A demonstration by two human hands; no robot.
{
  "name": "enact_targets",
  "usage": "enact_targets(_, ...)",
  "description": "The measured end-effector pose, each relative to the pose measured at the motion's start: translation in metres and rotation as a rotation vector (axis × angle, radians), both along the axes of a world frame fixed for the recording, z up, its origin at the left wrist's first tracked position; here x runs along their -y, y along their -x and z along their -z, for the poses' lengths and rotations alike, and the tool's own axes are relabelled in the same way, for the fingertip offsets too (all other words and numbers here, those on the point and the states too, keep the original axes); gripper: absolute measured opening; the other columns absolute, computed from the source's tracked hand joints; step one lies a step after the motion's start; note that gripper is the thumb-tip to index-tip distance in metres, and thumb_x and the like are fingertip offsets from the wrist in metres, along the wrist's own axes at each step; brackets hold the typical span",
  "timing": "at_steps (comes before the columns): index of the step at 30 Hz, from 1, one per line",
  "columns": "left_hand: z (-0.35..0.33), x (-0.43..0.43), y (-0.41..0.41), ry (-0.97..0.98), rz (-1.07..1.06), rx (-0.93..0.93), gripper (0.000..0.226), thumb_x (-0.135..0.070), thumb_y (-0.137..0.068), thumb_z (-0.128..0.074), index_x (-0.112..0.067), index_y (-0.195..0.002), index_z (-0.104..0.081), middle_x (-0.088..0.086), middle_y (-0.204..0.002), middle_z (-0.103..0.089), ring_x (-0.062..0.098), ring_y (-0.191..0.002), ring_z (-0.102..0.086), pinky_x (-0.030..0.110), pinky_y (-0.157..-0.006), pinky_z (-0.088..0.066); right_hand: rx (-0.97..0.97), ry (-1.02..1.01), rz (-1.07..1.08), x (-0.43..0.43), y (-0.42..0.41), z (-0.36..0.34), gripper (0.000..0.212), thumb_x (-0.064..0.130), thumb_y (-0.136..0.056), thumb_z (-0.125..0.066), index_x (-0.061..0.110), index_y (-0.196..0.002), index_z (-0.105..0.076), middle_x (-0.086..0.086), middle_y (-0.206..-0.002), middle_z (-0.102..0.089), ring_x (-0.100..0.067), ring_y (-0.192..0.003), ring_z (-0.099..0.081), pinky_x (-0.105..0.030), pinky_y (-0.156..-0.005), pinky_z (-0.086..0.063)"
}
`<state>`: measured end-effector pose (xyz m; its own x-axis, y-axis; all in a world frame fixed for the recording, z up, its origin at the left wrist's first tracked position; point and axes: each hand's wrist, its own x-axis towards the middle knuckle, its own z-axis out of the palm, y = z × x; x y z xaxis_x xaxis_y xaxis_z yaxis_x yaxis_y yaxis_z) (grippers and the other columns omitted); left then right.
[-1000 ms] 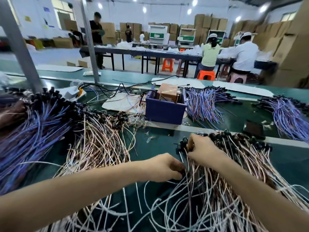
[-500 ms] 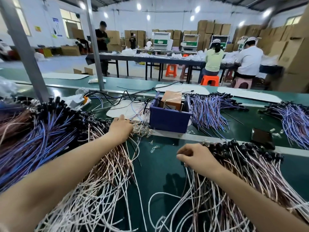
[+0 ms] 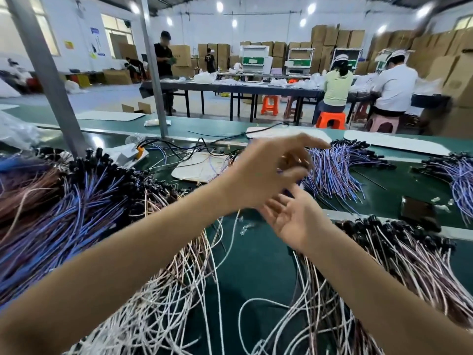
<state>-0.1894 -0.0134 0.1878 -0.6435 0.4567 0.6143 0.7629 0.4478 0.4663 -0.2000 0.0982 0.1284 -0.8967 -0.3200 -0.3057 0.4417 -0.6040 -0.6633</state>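
Hovering over the green bench [image 3: 256, 265] in the middle of the frame, both hands meet above the gap between two wire heaps. The right hand [image 3: 297, 221] lies palm up, its fingers [image 3: 275, 206] spread and relaxed, with nothing in them. The left hand [image 3: 266, 175] sits just above and overlaps it, blurred, with the index finger stretched to the right and the others loosely bent; whether it pinches anything small cannot be told.

The brown-and-white wire heap [image 3: 399, 254], tipped with black plugs, lies on the bench at lower right, under the right forearm and apart from both hands. A white wire tangle [image 3: 163, 298] fills the lower left, with blue wires [image 3: 66, 213] further left. Purple wires [image 3: 332, 170] lie right of the left hand's fingertips, and a dark flat object [image 3: 418, 210] rests at the right.
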Motion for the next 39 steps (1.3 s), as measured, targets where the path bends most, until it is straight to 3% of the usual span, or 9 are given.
enact_targets(6, 0.033, -0.008, -0.053, 0.380, 0.196, -0.136, 0.053, 0.009, -0.073, -0.067, -0.007, -0.124, -0.063, 0.003, -0.099, -0.063, 0.017, -0.095, -0.046, 0.023, -0.098, -0.037, 0.004, -0.106, -0.053, -0.030, 0.015, -0.019, 0.030, 0.016, -0.102, -0.037, 0.007, -0.078, -0.053, 0.004, -0.040, -0.046, -0.003, -0.028, -0.033, -0.011, -0.031, -0.022)
enact_targets(12, 0.065, 0.000, -0.074, 0.422, 0.338, 0.047, 0.042, -0.012, -0.081, -0.074, -0.016, -0.122, -0.065, 0.002, -0.094, -0.063, 0.012, -0.086, -0.048, 0.011, -0.082, -0.036, -0.136, -0.307, 0.055, -0.040, 0.013, -0.002, 0.021, 0.021, -0.100, -0.045, 0.012, -0.105, -0.063, 0.009, -0.058, -0.065, -0.003, -0.034, -0.027, -0.013, -0.032, -0.018)
enact_targets(15, 0.056, 0.001, -0.051, 0.101, 0.066, 0.483, 0.016, -0.032, -0.088, -0.067, -0.023, -0.101, -0.071, -0.011, -0.092, -0.070, -0.004, -0.084, -0.062, 0.014, -0.082, -0.049, -0.215, -0.357, 0.102, -0.044, 0.010, -0.003, 0.020, 0.019, -0.098, -0.049, 0.013, -0.097, -0.068, 0.009, -0.058, -0.064, -0.002, -0.035, -0.029, -0.012, -0.031, -0.021)
enact_targets(19, 0.040, -0.008, 0.013, -0.814, -0.077, 1.073, 0.029, -0.031, -0.102, -0.040, -0.012, -0.094, -0.060, 0.003, -0.090, -0.070, 0.013, -0.084, -0.066, 0.031, -0.090, -0.051, -0.305, -0.471, 0.133, -0.039, 0.006, 0.001, 0.020, 0.013, -0.094, -0.055, 0.013, -0.083, -0.071, 0.003, -0.063, -0.068, -0.003, -0.036, -0.030, -0.013, -0.031, -0.022)
enact_targets(21, 0.029, -0.005, 0.040, -1.192, 0.008, 1.098, 0.031, -0.026, -0.103, -0.039, -0.004, -0.094, -0.058, 0.008, -0.082, -0.068, 0.014, -0.066, -0.065, 0.028, -0.070, -0.057, -0.313, -0.531, 0.131, -0.033, 0.005, 0.009, 0.019, 0.011, -0.095, -0.055, 0.012, -0.084, -0.070, 0.001, -0.063, -0.070, -0.004, -0.036, -0.027, -0.012, -0.031, -0.020)
enact_targets(24, 0.017, 0.002, 0.071, -1.469, -0.003, 1.026, 0.026, -0.017, -0.102, -0.041, -0.003, -0.090, -0.058, 0.000, -0.062, -0.058, 0.002, -0.035, -0.042, 0.014, -0.039, -0.042, -0.275, -0.548, 0.145, -0.034, 0.009, 0.020, 0.017, 0.011, -0.095, -0.055, 0.012, -0.086, -0.070, 0.002, -0.062, -0.069, -0.005, -0.037, -0.024, -0.013, -0.031, -0.019)
enact_targets(30, 0.018, 0.012, 0.106, -1.505, -0.089, 0.827, 0.025, -0.013, -0.101, -0.044, 0.001, -0.113, -0.061, 0.001, -0.069, -0.058, 0.001, -0.038, -0.042, 0.013, -0.039, -0.033, -0.254, -0.552, 0.176, -0.048, 0.027, 0.030, 0.019, 0.011, -0.095, -0.054, 0.011, -0.086, -0.071, 0.000, -0.063, -0.069, -0.004, -0.036, -0.031, -0.014, -0.032, -0.023)
enact_targets(34, 0.044, 0.005, 0.114, -1.129, -0.184, 0.724, 0.021, -0.011, -0.099, -0.049, -0.012, -0.092, -0.069, -0.007, -0.065, -0.065, -0.003, -0.045, -0.046, 0.011, -0.044, -0.036, -0.301, -0.620, 0.268, -0.049, 0.048, 0.033, 0.024, 0.002, -0.096, -0.048, 0.006, -0.086, -0.070, -0.005, -0.071, -0.074, -0.010, -0.061, -0.067, -0.016, -0.053, -0.049)
enact_targets(39, 0.076, 0.009, 0.135, -0.788, -0.408, 0.455, 0.011, -0.016, -0.092, -0.063, -0.018, -0.082, -0.064, -0.006, -0.066, -0.070, -0.002, -0.053, -0.057, 0.010, -0.052, -0.040, -0.276, -0.687, 0.451, -0.051, 0.086, 0.033, 0.027, -0.005, -0.093, -0.048, 0.008, -0.082, -0.069, -0.001, -0.066, -0.071, -0.008, -0.050, -0.050, -0.013, -0.039, -0.037)
